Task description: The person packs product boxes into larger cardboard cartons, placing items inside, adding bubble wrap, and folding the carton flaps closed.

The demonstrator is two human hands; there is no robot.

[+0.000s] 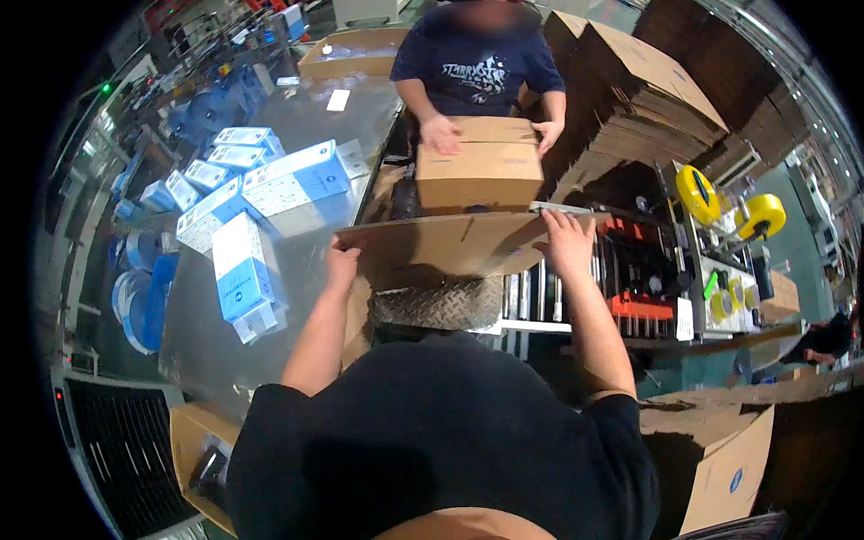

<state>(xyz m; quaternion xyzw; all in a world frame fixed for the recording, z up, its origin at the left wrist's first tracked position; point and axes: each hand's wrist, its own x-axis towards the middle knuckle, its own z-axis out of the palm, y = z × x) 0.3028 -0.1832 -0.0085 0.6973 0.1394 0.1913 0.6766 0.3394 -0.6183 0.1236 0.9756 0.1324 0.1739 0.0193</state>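
Grey table (209, 328) bears blue-printed cartons (295, 178); left grip (341, 264) and right grip (568, 245) clasp cardboard (436, 245).

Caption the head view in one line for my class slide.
Left hand and right hand grip a cardboard sheet near blue-and-white cartons; opposite, a co-worker handles a brown box.

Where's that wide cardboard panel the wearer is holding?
In the head view, the cardboard panel is near the centre, between the wearer's left hand and right hand, on the wearer's side of the co-worker's box.
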